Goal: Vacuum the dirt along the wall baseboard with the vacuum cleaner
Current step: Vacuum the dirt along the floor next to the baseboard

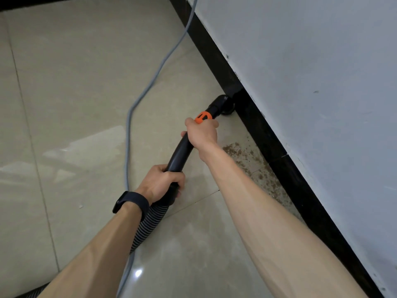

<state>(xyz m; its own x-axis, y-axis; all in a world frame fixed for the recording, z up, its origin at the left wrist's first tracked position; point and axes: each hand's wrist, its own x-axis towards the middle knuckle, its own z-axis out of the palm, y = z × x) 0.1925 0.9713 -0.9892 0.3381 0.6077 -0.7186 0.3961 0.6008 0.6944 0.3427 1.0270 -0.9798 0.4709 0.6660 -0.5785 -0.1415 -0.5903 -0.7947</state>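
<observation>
head | left grip [160,182] curled tight round rear end of vacuum wand [179,151] | right grip [202,134] wrapped round wand just behind orange collar [203,117] | nozzle [223,104] ahead of right grip, against baseboard [268,143] | dirt [247,160] right of right grip, along baseboard

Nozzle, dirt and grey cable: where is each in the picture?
nozzle [223,103], head view, on its black elbow.
dirt [240,151], head view, upper part of the brown patch.
grey cable [128,125], head view, at its bend.
</observation>
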